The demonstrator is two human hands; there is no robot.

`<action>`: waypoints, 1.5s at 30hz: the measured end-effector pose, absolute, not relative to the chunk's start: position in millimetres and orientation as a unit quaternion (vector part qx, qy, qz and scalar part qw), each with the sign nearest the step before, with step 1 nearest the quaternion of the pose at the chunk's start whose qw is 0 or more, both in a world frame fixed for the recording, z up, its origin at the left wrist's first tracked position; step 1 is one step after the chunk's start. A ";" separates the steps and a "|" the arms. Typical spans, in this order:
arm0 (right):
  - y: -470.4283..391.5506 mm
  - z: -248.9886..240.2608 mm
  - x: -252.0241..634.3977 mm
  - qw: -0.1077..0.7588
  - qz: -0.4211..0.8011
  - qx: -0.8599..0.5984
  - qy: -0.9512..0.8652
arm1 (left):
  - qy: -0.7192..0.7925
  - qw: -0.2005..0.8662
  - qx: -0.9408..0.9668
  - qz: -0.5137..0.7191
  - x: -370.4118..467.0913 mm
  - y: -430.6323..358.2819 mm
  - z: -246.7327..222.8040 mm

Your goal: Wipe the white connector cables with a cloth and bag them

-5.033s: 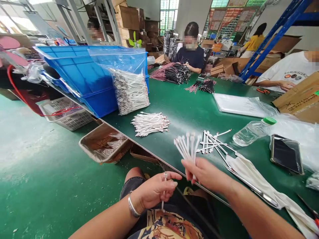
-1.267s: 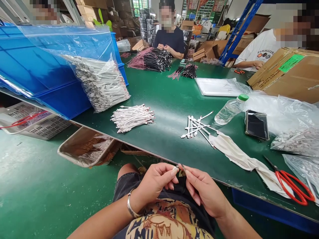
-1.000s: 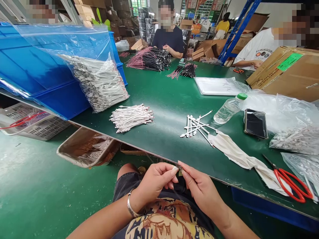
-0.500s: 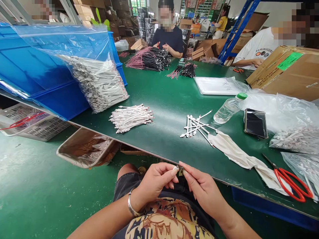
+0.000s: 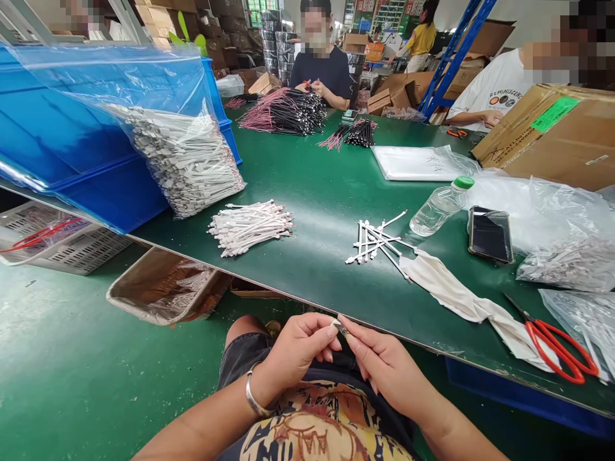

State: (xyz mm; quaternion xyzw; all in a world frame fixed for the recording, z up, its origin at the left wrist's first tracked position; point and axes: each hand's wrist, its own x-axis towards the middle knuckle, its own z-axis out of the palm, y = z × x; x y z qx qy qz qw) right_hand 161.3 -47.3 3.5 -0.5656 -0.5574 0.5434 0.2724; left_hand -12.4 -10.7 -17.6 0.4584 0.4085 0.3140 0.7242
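My left hand (image 5: 303, 346), a metal bangle at its wrist, is closed in a pinch on a small white piece, mostly hidden by the fingertips. Fingers of my right hand (image 5: 384, 358) are pinched together on a small metal-looking piece (image 5: 341, 327) right against it. Both hands are over my lap, just in front of the table edge. Beyond them on the green table lie a neat pile of short white cables (image 5: 252, 227) and a few crossed white cables (image 5: 372, 242). A white cloth sleeve (image 5: 446, 288) touches the crossed cables.
Red-handled scissors (image 5: 560, 349), a phone (image 5: 490, 235) and a water bottle (image 5: 437, 210) are on the right. At left, a bag of white cables (image 5: 192, 160) leans on a blue bin (image 5: 86, 128). Two people sit across the table near black cables (image 5: 288, 112) and a carton (image 5: 552, 131).
My right fingertips have moved slightly left, up against the left fingertips, and more of the metal-looking piece shows between them. The view has shifted a little.
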 end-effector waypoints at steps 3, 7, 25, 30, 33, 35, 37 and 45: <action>-47.0 7.8 163.9 0.304 0.581 -0.567 -0.499 | 0.401 0.734 0.447 0.317 -11.8 -11.0 -15.7; -48.9 7.3 169.6 0.333 0.489 -0.576 -0.565 | 0.403 0.734 0.442 0.321 -11.6 -12.0 -12.1; -48.4 9.8 167.3 0.268 0.337 -0.561 -0.707 | 0.433 0.709 0.465 0.306 -9.9 -12.2 -6.4; -36.7 19.8 164.6 0.280 0.487 -0.524 -0.641 | 0.435 0.713 0.460 0.302 -9.8 -10.9 -10.6; -33.9 13.6 166.3 0.264 0.560 -0.534 -0.575 | 0.433 0.721 0.449 0.302 -9.6 -10.5 -13.0; -33.8 7.5 168.4 0.254 0.606 -0.538 -0.528 | 0.430 0.726 0.443 0.304 -9.7 -10.6 -14.2; -34.2 2.6 170.6 0.254 0.637 -0.534 -0.495 | 0.428 0.729 0.439 0.304 -9.8 -10.8 -15.3; -39.0 9.2 175.5 0.208 0.693 -0.504 -0.472 | 0.421 0.738 0.430 0.306 -7.0 -10.6 -14.3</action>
